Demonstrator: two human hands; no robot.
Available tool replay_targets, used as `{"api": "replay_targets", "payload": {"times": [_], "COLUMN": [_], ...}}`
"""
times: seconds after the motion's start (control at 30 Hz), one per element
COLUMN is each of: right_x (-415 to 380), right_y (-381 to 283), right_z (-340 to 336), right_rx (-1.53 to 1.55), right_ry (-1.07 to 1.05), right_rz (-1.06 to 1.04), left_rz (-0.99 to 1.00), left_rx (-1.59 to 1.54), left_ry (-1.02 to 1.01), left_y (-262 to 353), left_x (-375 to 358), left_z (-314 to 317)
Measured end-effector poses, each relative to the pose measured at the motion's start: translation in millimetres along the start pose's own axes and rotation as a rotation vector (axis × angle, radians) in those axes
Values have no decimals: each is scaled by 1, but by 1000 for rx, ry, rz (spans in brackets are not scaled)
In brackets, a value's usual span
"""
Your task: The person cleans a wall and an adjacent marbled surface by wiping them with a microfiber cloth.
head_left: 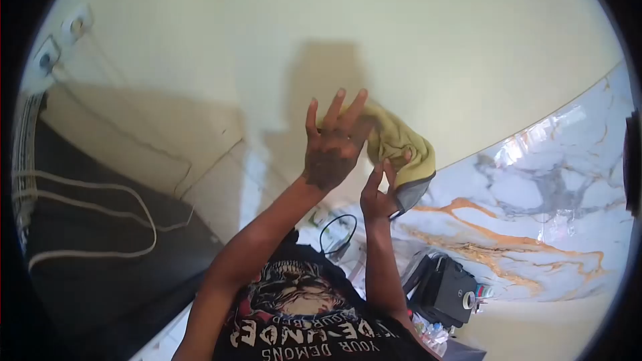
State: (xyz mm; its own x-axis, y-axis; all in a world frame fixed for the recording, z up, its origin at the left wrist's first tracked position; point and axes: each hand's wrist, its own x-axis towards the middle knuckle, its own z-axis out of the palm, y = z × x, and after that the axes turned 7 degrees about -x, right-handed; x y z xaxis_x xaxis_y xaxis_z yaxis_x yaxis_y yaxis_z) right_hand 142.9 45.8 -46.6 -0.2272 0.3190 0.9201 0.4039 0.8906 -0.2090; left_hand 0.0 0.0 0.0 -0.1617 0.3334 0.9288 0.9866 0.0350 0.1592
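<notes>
A soft yellow-green cloth point(418, 150) with a grey part along its lower edge hangs bunched between my hands, close before the pale wall. My left hand point(332, 150) reaches up to its left side; three fingers stand out straight while the forefinger side grips the fabric, its pinch partly hidden. Below and to the right, my right hand point(379, 190) pinches the cloth near its folded middle, thumb and fingertips at the folds. The grey part lies just right of that hand.
Marble-patterned panelling point(535, 187) covers the right side. Behind me at lower right lie a black laptop bag point(447, 289) and a roll of tape point(469, 299). White cable point(144, 214) loops over a dark surface point(100, 281) at left, below wall sockets point(48, 60).
</notes>
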Motion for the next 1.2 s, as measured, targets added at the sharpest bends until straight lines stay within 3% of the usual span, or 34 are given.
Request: {"api": "replay_targets", "payload": {"times": [0.07, 0.1, 0.17, 0.23, 0.3, 0.33, 0.4, 0.53, 0.57, 0.63, 0.7, 0.77, 0.83, 0.9, 0.97, 1.13, 1.2], "right_x": [10, 51, 78, 108, 128, 138, 153, 199, 207, 224, 240, 247, 249, 251, 249, 246, 230], "right_y": [1, 23, 43, 40, 33, 29, 20, 8, 9, 11, 11, 16, 7, 3, 8, 8, 13], "right_z": [27, -25, -3, 4, 0, 0, -3, 15, 25, 41, 47, 52, 57, 61, 60, 54, 51], "right_rx": [-190, -219, -321, -387, -207, -196, -66, 31, 18, 468, 552, 599, 502, 410, 564, 750, 837], "right_ry": [152, 22, 167, 166, -114, -114, -388, -498, -490, -515, -581, -678, -584, -488, -493, -397, -483], "right_rz": [151, 162, 110, 33, 97, 100, 264, 403, 408, 614, 625, 637, 636, 631, 721, 923, 939], "left_rz": [25, -98, -60, -160, -159, -156, -123, -6, -46, -89, -576, -502, 250, 195, -570, -670, -659], "left_rx": [-63, -134, -90, -355, -429, -548, -527, -511, -589, -679, -1203, -1268, -435, -440, -1471, -1322, -1277], "left_ry": [-124, -189, -189, -154, -210, -271, -393, -651, -661, -651, -918, -899, -627, -675, -779, -725, -733], "left_y": [-15, 33, 21, 4, -26, -41, -73, -116, -125, -141, -159, -176, -184, -179, -167, -155, -148], "left_x": [-5, 7, 22, 42, 55, 60, 74, 122, 134, 157, 179, 185, 195, 207, 210, 216, 221], "left_z": [21, 34, 46, 39, 28, 22, 10, -10, -10, -17, -24, -12, -3, -3, -4, 35, 39]}}
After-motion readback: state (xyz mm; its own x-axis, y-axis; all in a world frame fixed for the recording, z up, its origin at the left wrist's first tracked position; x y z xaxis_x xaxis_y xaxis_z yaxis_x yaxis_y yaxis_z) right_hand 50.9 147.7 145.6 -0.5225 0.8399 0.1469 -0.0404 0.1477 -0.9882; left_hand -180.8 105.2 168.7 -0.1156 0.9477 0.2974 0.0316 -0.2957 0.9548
